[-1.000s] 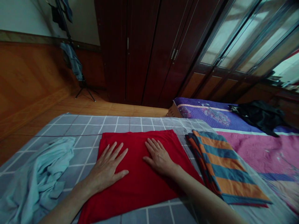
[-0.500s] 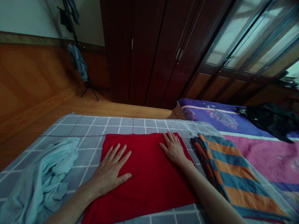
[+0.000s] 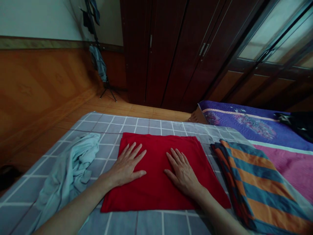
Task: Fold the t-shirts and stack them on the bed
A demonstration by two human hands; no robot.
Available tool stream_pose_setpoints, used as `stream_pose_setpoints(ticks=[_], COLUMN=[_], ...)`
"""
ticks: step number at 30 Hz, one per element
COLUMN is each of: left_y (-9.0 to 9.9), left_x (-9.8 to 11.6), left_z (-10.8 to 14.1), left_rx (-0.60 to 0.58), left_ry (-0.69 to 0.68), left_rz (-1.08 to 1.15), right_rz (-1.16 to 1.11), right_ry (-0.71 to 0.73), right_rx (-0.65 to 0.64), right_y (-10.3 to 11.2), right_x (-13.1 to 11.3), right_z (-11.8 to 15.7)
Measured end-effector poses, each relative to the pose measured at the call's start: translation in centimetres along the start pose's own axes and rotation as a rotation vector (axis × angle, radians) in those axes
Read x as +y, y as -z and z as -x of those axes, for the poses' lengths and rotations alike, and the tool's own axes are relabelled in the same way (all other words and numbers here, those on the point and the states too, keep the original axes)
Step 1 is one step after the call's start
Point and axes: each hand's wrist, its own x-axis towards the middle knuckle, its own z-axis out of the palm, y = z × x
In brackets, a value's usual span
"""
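Observation:
A red cloth (image 3: 156, 192), folded into a flat rectangle, lies on the grey checked bedspread (image 3: 149, 225). My left hand (image 3: 127, 164) rests flat on its left side, fingers spread. On the right half, my right hand (image 3: 182, 171) lies palm down with the fingers stretched out and slightly apart. To the left is a crumpled pale blue garment (image 3: 73, 166). Folded orange-and-teal striped cloth (image 3: 259, 182) lies to the right, close to the red cloth's edge. Neither hand grips anything.
Beyond the bed's far edge runs a wooden floor (image 3: 151, 112) before a dark wardrobe (image 3: 168, 55). A coat stand (image 3: 96, 39) holds clothes at the left. Another bed with a purple and pink quilt (image 3: 244, 124) adjoins at right, bearing a black garment (image 3: 303, 122).
My right hand has slid toward me and inward from the red cloth's far right corner. My left hand stays on the left side. The camera view has turned slightly left.

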Motion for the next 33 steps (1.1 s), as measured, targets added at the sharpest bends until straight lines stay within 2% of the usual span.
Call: stream_pose_setpoints(ticks=[3, 6, 9, 11, 13, 17, 20, 23, 26, 28, 30, 33], left_y=[0.9, 1.0, 0.8, 0.8, 1.0, 1.3, 2.0, 3.0, 3.0, 2.2, 1.2, 0.6], left_x=[3.2, 7.4, 9.2, 8.2, 5.9, 0.9, 0.0, 2.1, 5.2, 6.3, 5.8, 2.3], left_z=[0.4, 0.7, 1.1, 2.2, 4.1, 9.2, 10.6, 7.7, 2.2, -1.3, -3.7, -4.9], left_rx=[-0.029, -0.076, -0.160, -0.198, -0.192, -0.107, -0.045, -0.025, -0.055, -0.100, -0.130, -0.131], left_ry=[-0.043, -0.231, -0.297, -0.233, -0.130, 0.127, 0.224, 0.205, 0.075, -0.008, -0.046, 0.005], left_rz=[0.034, 0.132, 0.199, 0.178, 0.116, -0.049, -0.126, -0.100, -0.026, 0.014, 0.037, 0.020], right_rz=[-0.006, -0.005, -0.004, -0.007, -0.012, -0.026, -0.039, -0.056, -0.062, -0.057, -0.053, -0.062], right_ry=[0.002, 0.020, 0.034, 0.035, 0.033, 0.036, 0.035, 0.033, 0.032, 0.040, 0.045, 0.040], right_rx=[0.009, 0.030, 0.051, 0.057, 0.061, 0.080, 0.096, 0.104, 0.104, 0.097, 0.096, 0.115], right_y=[-0.1, -0.3, -0.6, -0.8, -1.0, -1.2, -1.3, -1.3, -1.1, -1.1, -1.1, -1.2], right_x=[0.2, 0.5, 0.7, 0.8, 0.9, 1.0, 1.0, 1.0, 1.0, 1.0, 1.1, 1.2], right_z=[-0.1, -0.2, -0.1, -0.1, -0.1, -0.1, -0.2, -0.2, -0.1, -0.1, 0.0, 0.0])
